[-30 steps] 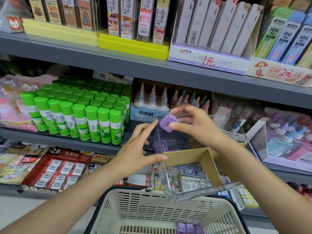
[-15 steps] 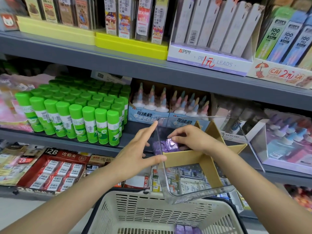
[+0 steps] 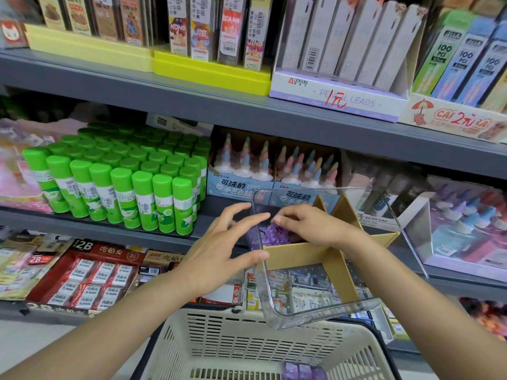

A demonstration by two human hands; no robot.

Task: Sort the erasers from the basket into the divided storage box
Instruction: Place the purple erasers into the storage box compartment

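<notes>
1. Step in hand: placing erasers in the divided storage box (image 3: 323, 316), clear plastic with brown card dividers (image 3: 333, 263), tilted at the front edge of the middle shelf (image 3: 90, 227).
2. Left hand (image 3: 219, 256): thumb hooked over the box's left wall, fingers spread and fairly straight beside that wall; steadying the box.
3. Right hand (image 3: 310, 229): reaching into the far-left compartment, fingers curled down onto the purple erasers (image 3: 270, 234). Pinching one or just letting go: cannot tell, fingertips blocked by the hand.
4. Purple erasers piled in the far-left compartment against the left wall. Near compartments look empty; only stock from the shelf below showing through the clear floor.
5. More purple erasers (image 3: 303, 371) left in the basket (image 3: 219, 344), at its near edge, right of centre, directly below the box.
6. Judgement: sorting under way, not finished.
7. Next move likely: lift right hand clear of the dividers, drop to the basket's near edge, pinch one eraser, bring back up. Needs left hand holding firm, box overhanging the shelf edge, could tip.
</notes>
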